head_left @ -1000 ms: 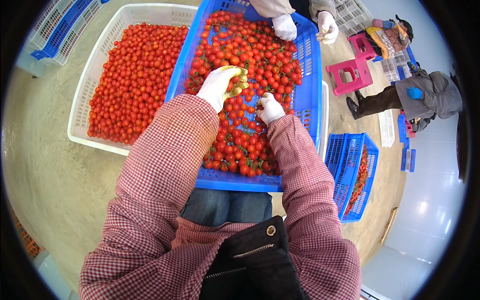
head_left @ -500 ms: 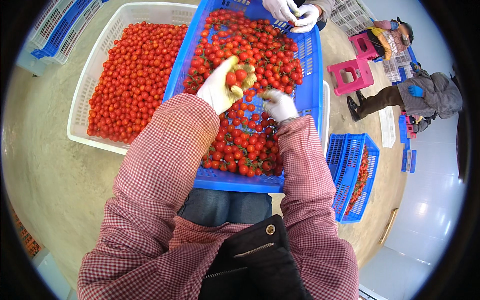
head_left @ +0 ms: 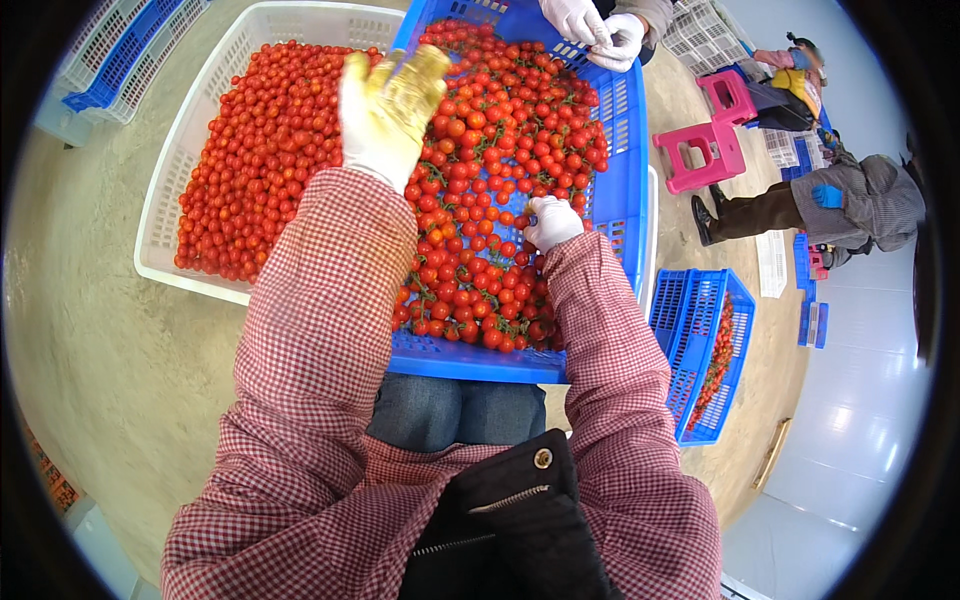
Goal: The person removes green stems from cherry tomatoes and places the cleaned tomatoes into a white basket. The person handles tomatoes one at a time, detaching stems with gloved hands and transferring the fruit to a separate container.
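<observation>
One lot of tomatoes [head_left: 470,290]: small, round, smooth and glossy, red with some orange, many carrying thin green stems; they are lying in an uneven layer in a blue crate [head_left: 628,130], rectangular, slotted plastic, its bottom showing through in patches.

One right hand [head_left: 552,222], in a white fabric glove: it is reaching low over the tomatoes, fingers curling narrowly, fruit lying right at the tips and all around; whether they are gripping one, I cannot tell.

One left hand [head_left: 395,105], in a white glove stained yellow: it is hanging above the crate's left edge, fingers standing wide apart, holding nothing visible; the stemmed fruit is lying to its right.

Sleeves [head_left: 320,260]: red-and-white checked cloth, covering both forearms.

One white crate [head_left: 200,287], perforated plastic, standing just beside at left, holding a deep heap of loose tomatoes [head_left: 265,150].

Co-worker's hands [head_left: 600,38], two, white-gloved, meeting over the blue crate's far end.

Further right: pink plastic stool [head_left: 728,150]; stacked blue crates [head_left: 712,310], resting on a smooth tan floor [head_left: 90,320].
</observation>
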Demonstrator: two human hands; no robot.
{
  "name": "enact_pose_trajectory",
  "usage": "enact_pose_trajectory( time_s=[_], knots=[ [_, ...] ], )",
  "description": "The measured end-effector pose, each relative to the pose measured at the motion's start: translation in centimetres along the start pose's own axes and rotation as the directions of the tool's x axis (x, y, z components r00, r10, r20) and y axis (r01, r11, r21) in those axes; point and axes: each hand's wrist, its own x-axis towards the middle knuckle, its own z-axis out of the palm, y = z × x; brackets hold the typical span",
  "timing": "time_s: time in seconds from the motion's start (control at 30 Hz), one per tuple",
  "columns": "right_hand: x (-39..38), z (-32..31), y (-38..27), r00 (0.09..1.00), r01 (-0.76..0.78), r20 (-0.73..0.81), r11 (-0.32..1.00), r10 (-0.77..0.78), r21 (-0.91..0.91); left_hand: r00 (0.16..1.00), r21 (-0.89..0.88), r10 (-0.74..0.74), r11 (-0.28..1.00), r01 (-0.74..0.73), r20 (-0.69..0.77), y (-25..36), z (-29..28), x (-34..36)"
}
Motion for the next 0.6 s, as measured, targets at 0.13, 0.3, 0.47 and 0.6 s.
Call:
enact_pose_trajectory(
  time_s=[0.13,0.3,0.47,0.6],
  knots=[
    [0.5,1.4,-1.0,0.993,0.118,0.014,0.993,-0.118,0.023,0.964,0.417,-0.231,0.87,0.265,-0.132,-2.4,-0.6,-0.5],
    [0.9,3.0,-0.4,0.981,0.195,0.002,0.98,-0.195,-0.04,0.887,0.627,-0.421,0.643,0.439,-0.189,-4.1,-1.2,-1.0],
    [0.4,2.1,-0.2,0.971,0.24,-0.041,0.968,-0.237,0.073,0.892,0.702,-0.409,0.578,0.416,-0.192,-4.0,-1.6,-1.2],
    [-0.3,-1.0,-2.0,0.993,0.094,-0.111,0.851,-0.042,0.516,0.86,0.776,-0.418,0.421,0.469,-0.293,-4.7,-1.6,-1.7]
  ],
)
